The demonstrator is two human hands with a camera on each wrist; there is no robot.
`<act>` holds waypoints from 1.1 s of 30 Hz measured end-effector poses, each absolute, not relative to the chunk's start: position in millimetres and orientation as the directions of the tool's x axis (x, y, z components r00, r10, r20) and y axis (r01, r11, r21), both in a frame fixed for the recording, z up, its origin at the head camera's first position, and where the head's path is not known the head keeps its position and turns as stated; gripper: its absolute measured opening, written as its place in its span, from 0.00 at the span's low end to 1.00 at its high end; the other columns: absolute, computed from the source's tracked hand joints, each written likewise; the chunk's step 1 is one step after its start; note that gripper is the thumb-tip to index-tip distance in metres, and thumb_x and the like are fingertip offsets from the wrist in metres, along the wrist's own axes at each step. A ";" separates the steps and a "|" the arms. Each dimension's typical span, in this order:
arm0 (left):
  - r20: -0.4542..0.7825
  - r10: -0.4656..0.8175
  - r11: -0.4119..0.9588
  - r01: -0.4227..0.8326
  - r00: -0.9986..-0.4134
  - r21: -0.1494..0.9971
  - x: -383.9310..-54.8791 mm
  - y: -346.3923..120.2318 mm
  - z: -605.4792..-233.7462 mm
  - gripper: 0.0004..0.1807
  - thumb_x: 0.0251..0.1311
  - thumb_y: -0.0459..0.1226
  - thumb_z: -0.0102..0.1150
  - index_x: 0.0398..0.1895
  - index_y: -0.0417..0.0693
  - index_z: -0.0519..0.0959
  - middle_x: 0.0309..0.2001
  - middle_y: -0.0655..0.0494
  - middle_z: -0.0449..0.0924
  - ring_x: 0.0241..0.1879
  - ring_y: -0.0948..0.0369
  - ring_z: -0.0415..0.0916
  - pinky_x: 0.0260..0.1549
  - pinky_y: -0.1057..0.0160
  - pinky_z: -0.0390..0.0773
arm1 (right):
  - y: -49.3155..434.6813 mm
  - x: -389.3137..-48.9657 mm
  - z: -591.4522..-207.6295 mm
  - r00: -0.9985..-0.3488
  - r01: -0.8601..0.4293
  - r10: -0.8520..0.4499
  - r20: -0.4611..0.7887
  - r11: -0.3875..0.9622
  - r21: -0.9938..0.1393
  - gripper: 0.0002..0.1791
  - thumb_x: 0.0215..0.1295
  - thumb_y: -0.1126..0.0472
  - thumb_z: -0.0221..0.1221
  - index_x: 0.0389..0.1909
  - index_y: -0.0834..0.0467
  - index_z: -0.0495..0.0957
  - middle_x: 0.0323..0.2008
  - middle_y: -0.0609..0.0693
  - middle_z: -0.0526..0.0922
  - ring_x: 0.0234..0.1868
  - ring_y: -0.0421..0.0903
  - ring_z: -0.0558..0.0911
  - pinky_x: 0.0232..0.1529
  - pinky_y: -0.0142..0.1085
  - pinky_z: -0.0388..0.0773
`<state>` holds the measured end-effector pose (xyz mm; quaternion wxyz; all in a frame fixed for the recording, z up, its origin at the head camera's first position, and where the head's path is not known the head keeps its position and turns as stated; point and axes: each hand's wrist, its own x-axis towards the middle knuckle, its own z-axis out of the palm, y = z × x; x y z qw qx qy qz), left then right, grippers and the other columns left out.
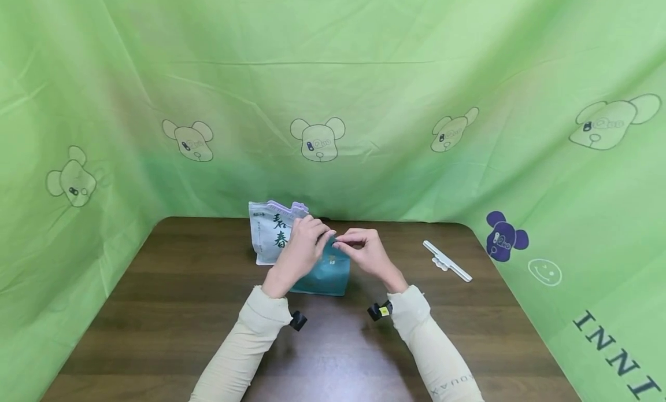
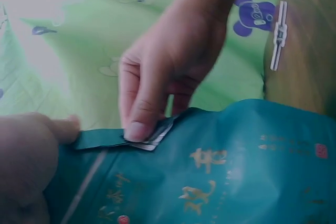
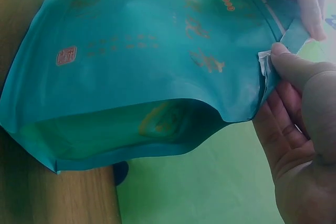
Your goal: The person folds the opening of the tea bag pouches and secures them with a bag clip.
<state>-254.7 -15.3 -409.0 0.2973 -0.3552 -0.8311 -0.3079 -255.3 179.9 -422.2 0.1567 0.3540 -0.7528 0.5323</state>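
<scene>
A teal foil pouch [image 1: 325, 275] with gold lettering stands upright on the table, its top edge folded over. My right hand [image 1: 366, 251] pinches the fold between thumb and fingers; in the left wrist view the thumb [image 2: 137, 131] presses on it beside a small silvery flap. My left hand [image 1: 303, 243] grips the other end of the same top edge, and in the right wrist view its fingers [image 3: 310, 9] show at that corner. Behind the left hand stands a pale blue-white pouch [image 1: 264, 234] with dark characters and a lilac clip [image 1: 283, 207] along its top.
A white bag-sealing clip [image 1: 447, 261] lies on the right side of the brown wooden table [image 1: 198, 309]. Green printed cloth [image 1: 374, 43] hangs behind and at both sides of the table.
</scene>
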 end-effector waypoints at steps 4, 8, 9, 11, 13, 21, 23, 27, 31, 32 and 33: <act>0.701 0.434 0.539 0.786 -0.566 0.302 -255.5 -16.5 -406.1 0.03 0.61 0.34 0.70 0.33 0.44 0.86 0.32 0.56 0.83 0.37 0.56 0.72 0.42 0.55 0.66 | 180.9 -255.9 -421.2 -0.699 -0.704 -0.364 0.616 0.192 -0.684 0.06 0.59 0.80 0.65 0.37 0.74 0.86 0.30 0.63 0.86 0.32 0.42 0.85 0.34 0.36 0.85; 0.706 0.438 0.543 0.790 -0.556 0.286 -257.3 -16.5 -408.0 0.04 0.57 0.33 0.73 0.33 0.44 0.86 0.32 0.57 0.83 0.37 0.57 0.73 0.42 0.55 0.66 | 180.6 -256.3 -422.1 -0.705 -0.698 -0.354 0.615 0.190 -0.690 0.06 0.59 0.80 0.65 0.37 0.74 0.86 0.30 0.64 0.86 0.32 0.43 0.86 0.34 0.36 0.85; 0.710 0.434 0.547 0.788 -0.555 0.282 -257.5 -16.4 -408.8 0.04 0.57 0.33 0.73 0.33 0.44 0.86 0.32 0.57 0.83 0.37 0.57 0.73 0.42 0.55 0.66 | 180.4 -256.6 -422.9 -0.708 -0.694 -0.351 0.613 0.187 -0.695 0.06 0.59 0.80 0.65 0.37 0.75 0.86 0.30 0.64 0.86 0.32 0.42 0.85 0.34 0.34 0.85; 0.717 0.425 0.553 0.786 -0.553 0.278 -257.9 -16.3 -410.5 0.03 0.57 0.32 0.73 0.33 0.45 0.86 0.32 0.58 0.84 0.37 0.57 0.73 0.42 0.56 0.66 | 179.9 -257.2 -425.3 -0.716 -0.686 -0.344 0.608 0.182 -0.705 0.05 0.59 0.79 0.65 0.36 0.75 0.86 0.30 0.65 0.86 0.32 0.40 0.85 0.34 0.32 0.84; 0.724 0.415 0.557 0.783 -0.550 0.276 -258.0 -16.0 -411.5 0.03 0.58 0.33 0.72 0.33 0.46 0.85 0.32 0.58 0.84 0.37 0.58 0.73 0.41 0.56 0.65 | 179.4 -257.8 -427.9 -0.725 -0.676 -0.332 0.604 0.176 -0.715 0.05 0.59 0.79 0.65 0.36 0.75 0.86 0.30 0.65 0.86 0.32 0.38 0.84 0.34 0.30 0.83; 0.716 0.389 0.578 0.759 -0.580 0.300 -256.8 -13.9 -409.5 0.02 0.60 0.33 0.71 0.33 0.45 0.85 0.32 0.56 0.84 0.37 0.57 0.73 0.41 0.56 0.64 | 176.4 -256.5 -425.7 -0.744 -0.659 -0.297 0.598 0.183 -0.729 0.04 0.59 0.79 0.66 0.35 0.75 0.86 0.30 0.66 0.85 0.32 0.36 0.84 0.35 0.29 0.83; 0.711 0.385 0.589 0.750 -0.588 0.301 -256.4 -13.5 -409.2 0.03 0.60 0.33 0.71 0.33 0.45 0.85 0.32 0.56 0.84 0.37 0.57 0.73 0.41 0.56 0.65 | 176.1 -256.1 -425.1 -0.744 -0.659 -0.298 0.598 0.186 -0.729 0.04 0.59 0.79 0.66 0.35 0.75 0.86 0.30 0.66 0.85 0.32 0.36 0.84 0.35 0.30 0.83; 0.710 0.389 0.608 0.743 -0.586 0.280 -256.1 -13.1 -409.4 0.03 0.60 0.33 0.72 0.33 0.46 0.85 0.33 0.57 0.85 0.37 0.57 0.73 0.41 0.56 0.65 | 175.7 -256.0 -425.6 -0.744 -0.660 -0.301 0.597 0.188 -0.728 0.05 0.59 0.79 0.65 0.36 0.75 0.86 0.31 0.67 0.86 0.32 0.39 0.85 0.35 0.32 0.84; 0.707 0.404 0.624 0.740 -0.580 0.251 -256.1 -12.8 -410.9 0.03 0.59 0.34 0.72 0.34 0.48 0.86 0.34 0.58 0.85 0.37 0.57 0.73 0.41 0.56 0.65 | 175.7 -254.9 -426.9 -0.744 -0.659 -0.304 0.595 0.188 -0.728 0.05 0.60 0.79 0.65 0.37 0.75 0.86 0.32 0.66 0.86 0.32 0.45 0.86 0.34 0.34 0.84; 0.706 0.407 0.627 0.739 -0.580 0.245 -256.2 -12.7 -411.5 0.03 0.59 0.34 0.72 0.34 0.48 0.86 0.34 0.58 0.85 0.37 0.57 0.73 0.41 0.56 0.65 | 175.6 -254.6 -427.4 -0.743 -0.660 -0.305 0.595 0.188 -0.727 0.05 0.60 0.79 0.65 0.37 0.75 0.86 0.32 0.66 0.86 0.32 0.46 0.86 0.34 0.34 0.84; 0.707 0.409 0.631 0.738 -0.578 0.239 -256.2 -12.5 -412.1 0.03 0.60 0.34 0.72 0.34 0.48 0.86 0.34 0.58 0.85 0.37 0.57 0.73 0.41 0.56 0.65 | 175.7 -254.3 -427.7 -0.742 -0.661 -0.305 0.597 0.187 -0.727 0.05 0.60 0.79 0.65 0.37 0.75 0.86 0.32 0.66 0.86 0.32 0.46 0.86 0.34 0.34 0.84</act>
